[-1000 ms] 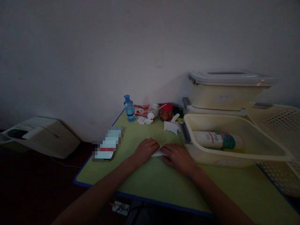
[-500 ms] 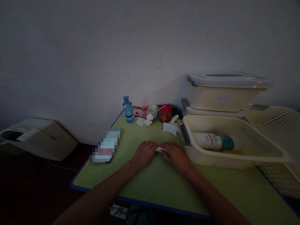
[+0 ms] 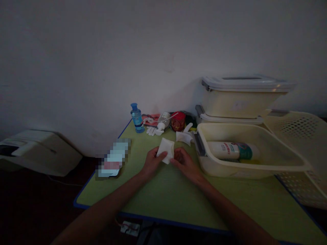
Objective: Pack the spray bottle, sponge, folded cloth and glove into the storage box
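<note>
Pinched from both sides, the white folded piece [image 3: 166, 149] is held up, tilted, just above the green table [image 3: 163, 197]. The left hand [image 3: 152, 160] closes thumb and fingers on its left edge, and the right hand [image 3: 184, 164] grips its lower right corner. Just beyond lies a second white piece [image 3: 184, 137], beside the open cream tub [image 3: 255, 167] with a bottle [image 3: 232, 150] lying inside. Farther back, by the wall, stand a blue bottle [image 3: 136, 117] and a red tin [image 3: 178, 121].
</note>
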Demonstrator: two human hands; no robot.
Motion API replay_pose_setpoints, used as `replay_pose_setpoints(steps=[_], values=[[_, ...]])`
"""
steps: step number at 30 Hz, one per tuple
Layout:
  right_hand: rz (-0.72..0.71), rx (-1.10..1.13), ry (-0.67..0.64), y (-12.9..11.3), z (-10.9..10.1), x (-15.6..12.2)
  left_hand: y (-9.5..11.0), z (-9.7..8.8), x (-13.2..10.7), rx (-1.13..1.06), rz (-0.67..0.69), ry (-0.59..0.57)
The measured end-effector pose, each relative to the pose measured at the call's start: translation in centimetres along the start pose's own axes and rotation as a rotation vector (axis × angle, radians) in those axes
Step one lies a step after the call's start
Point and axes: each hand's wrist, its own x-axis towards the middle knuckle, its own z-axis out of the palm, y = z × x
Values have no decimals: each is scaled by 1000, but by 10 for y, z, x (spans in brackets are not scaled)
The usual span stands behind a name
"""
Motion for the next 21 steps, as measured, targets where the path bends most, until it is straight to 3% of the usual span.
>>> replay_pose_setpoints(steps=[8,14,21], values=[[-6,67,-5,0,7,-5,-4,5,-7,-91,-4,-26],[-18,40,24,-6,6,-7,-1,8,-9,-215,-100,-83],[-26,63,-71,-9,13,-12,-10,6,-7,-27,-76,108]])
